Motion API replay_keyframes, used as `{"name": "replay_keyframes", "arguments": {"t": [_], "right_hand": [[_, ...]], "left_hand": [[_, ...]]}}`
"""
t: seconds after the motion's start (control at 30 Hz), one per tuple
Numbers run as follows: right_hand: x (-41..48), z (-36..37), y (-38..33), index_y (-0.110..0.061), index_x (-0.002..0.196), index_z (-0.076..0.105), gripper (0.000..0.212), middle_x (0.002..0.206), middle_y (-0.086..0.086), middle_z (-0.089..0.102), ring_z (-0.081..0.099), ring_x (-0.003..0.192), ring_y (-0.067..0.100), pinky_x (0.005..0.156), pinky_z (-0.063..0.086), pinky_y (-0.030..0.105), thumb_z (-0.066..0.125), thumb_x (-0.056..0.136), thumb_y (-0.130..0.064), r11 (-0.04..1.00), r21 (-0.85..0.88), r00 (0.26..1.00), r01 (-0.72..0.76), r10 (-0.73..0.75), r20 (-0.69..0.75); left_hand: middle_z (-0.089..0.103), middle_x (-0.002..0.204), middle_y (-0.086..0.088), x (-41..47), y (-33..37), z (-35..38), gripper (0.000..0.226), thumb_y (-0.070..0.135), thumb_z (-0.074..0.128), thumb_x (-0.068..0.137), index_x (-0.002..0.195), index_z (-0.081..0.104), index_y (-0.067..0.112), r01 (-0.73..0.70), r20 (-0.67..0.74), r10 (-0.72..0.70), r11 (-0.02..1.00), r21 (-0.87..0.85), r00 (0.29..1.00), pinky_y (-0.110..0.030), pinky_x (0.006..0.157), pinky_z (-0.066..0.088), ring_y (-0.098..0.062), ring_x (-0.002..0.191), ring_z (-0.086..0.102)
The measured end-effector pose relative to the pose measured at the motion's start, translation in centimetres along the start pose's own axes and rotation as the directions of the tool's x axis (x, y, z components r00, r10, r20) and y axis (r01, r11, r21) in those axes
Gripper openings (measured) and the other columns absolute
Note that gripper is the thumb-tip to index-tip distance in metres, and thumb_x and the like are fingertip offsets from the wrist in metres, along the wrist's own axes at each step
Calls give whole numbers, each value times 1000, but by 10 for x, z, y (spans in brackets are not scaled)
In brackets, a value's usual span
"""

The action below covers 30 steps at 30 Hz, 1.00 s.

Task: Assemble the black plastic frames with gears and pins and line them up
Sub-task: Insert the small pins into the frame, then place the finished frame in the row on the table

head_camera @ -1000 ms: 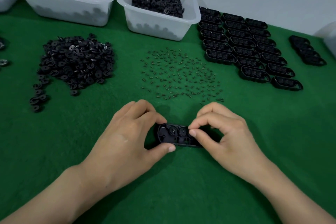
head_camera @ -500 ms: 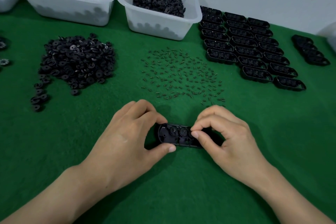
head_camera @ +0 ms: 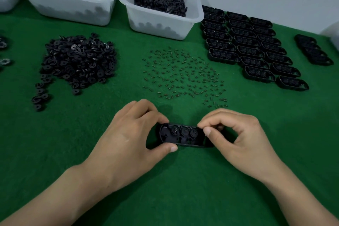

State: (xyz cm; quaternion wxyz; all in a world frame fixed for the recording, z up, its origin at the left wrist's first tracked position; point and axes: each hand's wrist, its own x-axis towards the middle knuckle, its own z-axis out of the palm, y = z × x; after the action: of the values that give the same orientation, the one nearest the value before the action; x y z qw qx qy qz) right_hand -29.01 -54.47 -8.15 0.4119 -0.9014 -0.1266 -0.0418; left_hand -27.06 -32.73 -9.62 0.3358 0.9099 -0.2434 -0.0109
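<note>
A black plastic frame (head_camera: 180, 136) lies on the green felt in front of me, with three round gears seated in a row inside it. My left hand (head_camera: 132, 137) grips its left end between thumb and fingers. My right hand (head_camera: 236, 137) is at the frame's right end, thumb and forefinger pinched together over it; what they pinch is too small to make out. Loose pins (head_camera: 185, 75) are scattered just beyond my hands. A heap of black gears (head_camera: 77, 60) sits to the left. Finished frames (head_camera: 251, 49) stand in rows at the back right.
Two white bins (head_camera: 159, 22) (head_camera: 67, 8) of black parts stand along the back edge. A short separate row of frames (head_camera: 313, 51) lies at the far right. A few gears (head_camera: 3, 51) sit at the left edge. Green felt (head_camera: 183, 189) covers the table.
My right hand has shifted slightly to the right along the frame, uncovering a third gear. My left hand keeps its hold on the frame.
</note>
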Motion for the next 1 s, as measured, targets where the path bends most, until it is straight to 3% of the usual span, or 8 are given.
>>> {"name": "replay_keyframes", "arguments": {"t": [0.17, 0.4, 0.53, 0.63, 0.73, 0.83, 1.0], "right_hand": [[-3, 2, -1, -11, 83, 73, 14, 85, -5, 64, 61, 79, 10, 71, 49, 22, 62, 78, -3, 998, -46, 998, 53, -52, 36], [-15, -2, 0, -14, 85, 70, 15, 95, -6, 60, 59, 88, 7, 76, 46, 18, 73, 72, -21, 987, -141, 996, 82, -79, 33], [-23, -4, 4, -15, 81, 70, 9, 98, -3, 59, 58, 89, 6, 79, 48, 23, 76, 74, -16, 982, -152, 993, 115, -111, 34], [-30, -17, 13, -19, 82, 71, 7, 101, -6, 59, 58, 92, 6, 81, 48, 24, 74, 76, -16, 986, -141, 996, 91, -87, 37], [-42, -33, 24, -22, 81, 70, 9, 104, -10, 59, 59, 92, 7, 83, 48, 28, 73, 77, -15, 990, -134, 999, 49, -48, 14], [-53, -52, 39, -22, 79, 70, 12, 105, -10, 60, 60, 92, 9, 83, 48, 29, 73, 77, -10, 989, -146, 999, 19, -23, -30], [-63, -86, 68, -22, 75, 69, 16, 105, -12, 62, 59, 99, 4, 90, 43, 17, 74, 74, -6, 980, -184, 989, -72, 46, -140]], "left_hand": [[51, 92, 10, 0, 1, 0, 52, 61, 49, 69, 97, 65, 20, -6, 6, 6, 1000, 18, 1000, -19, 81, 38, -11, 87, 50], [51, 90, 9, 2, 3, -1, 53, 60, 53, 66, 97, 66, 19, -11, 5, 11, 999, 34, 1000, -23, 79, 40, -12, 85, 49], [48, 88, 18, 1, 12, 2, 49, 54, 66, 63, 101, 67, 24, 21, 1, -21, 1000, 17, 1000, -10, 71, 36, -1, 85, 46], [46, 89, 24, -2, 26, 9, 62, 60, 53, 65, 115, 62, 26, 9, 20, -8, 1000, -21, 1000, -3, 75, 34, 7, 90, 45], [50, 90, 24, -3, 42, 21, 59, 50, 61, 72, 126, 51, 29, 25, 52, -18, 989, -143, 998, -5, 79, 37, 6, 94, 46], [56, 96, 21, 1, 58, 35, 43, 31, 66, 79, 118, 49, 35, 86, 127, -46, 941, -328, 991, -14, 80, 46, 4, 91, 54], [56, 109, 21, 28, 87, 61, 27, 22, 56, 88, 110, 48, 35, 210, 290, -58, 822, -529, 955, -16, 85, 48, 11, 94, 56]]}}
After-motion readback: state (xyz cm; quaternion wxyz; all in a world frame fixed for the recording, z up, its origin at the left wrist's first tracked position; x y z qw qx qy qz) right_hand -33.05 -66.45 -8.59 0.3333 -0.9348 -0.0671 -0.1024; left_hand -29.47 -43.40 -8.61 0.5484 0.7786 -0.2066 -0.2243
